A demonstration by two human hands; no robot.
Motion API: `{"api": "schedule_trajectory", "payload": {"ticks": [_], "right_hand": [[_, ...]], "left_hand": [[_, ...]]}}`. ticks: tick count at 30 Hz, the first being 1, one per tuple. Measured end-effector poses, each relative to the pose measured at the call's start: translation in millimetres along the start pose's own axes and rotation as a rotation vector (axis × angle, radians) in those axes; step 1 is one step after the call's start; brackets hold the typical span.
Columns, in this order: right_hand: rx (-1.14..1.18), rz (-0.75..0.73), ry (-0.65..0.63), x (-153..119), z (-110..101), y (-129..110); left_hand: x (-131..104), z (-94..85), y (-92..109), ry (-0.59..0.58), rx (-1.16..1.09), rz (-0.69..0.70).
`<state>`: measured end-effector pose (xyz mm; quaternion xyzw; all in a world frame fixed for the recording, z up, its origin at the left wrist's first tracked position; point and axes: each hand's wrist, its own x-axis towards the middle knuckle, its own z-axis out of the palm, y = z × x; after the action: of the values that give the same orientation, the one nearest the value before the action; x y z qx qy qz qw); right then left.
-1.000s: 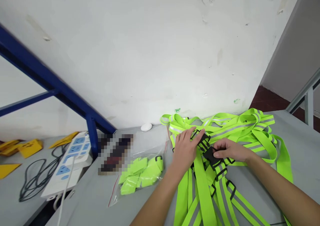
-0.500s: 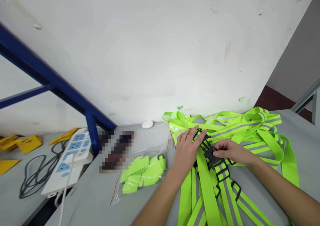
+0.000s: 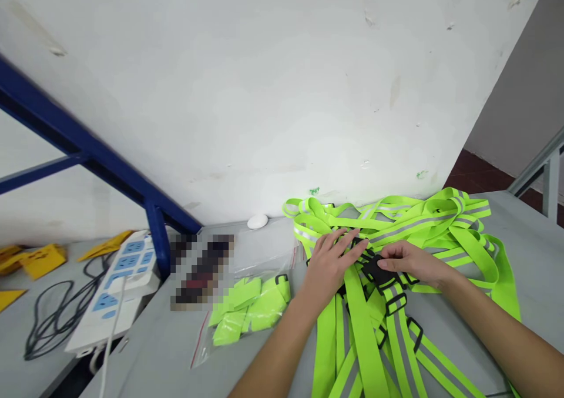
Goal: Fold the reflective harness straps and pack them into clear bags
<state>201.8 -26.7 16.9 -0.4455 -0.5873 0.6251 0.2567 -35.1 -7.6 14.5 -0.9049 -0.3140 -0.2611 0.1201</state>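
A pile of neon-green reflective straps point(image 3: 365, 327) with grey stripes and black buckles lies across the grey table. My right hand point(image 3: 409, 261) pinches a square black buckle point(image 3: 378, 268) between thumb and fingers near the middle of the pile. To its left, my left hand point(image 3: 331, 264) rests with fingers spread over the straps and some black buckle parts. What lies under that palm is hidden. Several black strap sliders point(image 3: 396, 304) sit on the straps just below the right hand.
Left of the straps is a clear zip bag point(image 3: 247, 313) holding folded green straps. A white oval object point(image 3: 257, 221) sits against the white wall. Farther left stand a blue metal frame point(image 3: 156, 233), a white power strip point(image 3: 118, 292), black cable point(image 3: 53, 310) and yellow pieces point(image 3: 42, 261).
My left fingers have shifted slightly and spread over the straps. My right hand stays at the square buckle, which sits slightly farther right. The whole view has moved a little.
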Motion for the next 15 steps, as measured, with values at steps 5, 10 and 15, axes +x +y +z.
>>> {"api": "schedule_trajectory", "payload": {"ticks": [5, 10, 15], "right_hand": [[-0.028, -0.005, -0.028, -3, 0, -6], [-0.03, -0.012, -0.062, -7, -5, -8], [0.0, 0.005, -0.097, -9, -11, -4]], "left_hand": [[1, -5.4, -6, -0.004, -0.056, 0.072], [2, -12.0, -4, 0.003, -0.089, 0.134], [2, -12.4, 0, -0.018, -0.179, 0.171]]}}
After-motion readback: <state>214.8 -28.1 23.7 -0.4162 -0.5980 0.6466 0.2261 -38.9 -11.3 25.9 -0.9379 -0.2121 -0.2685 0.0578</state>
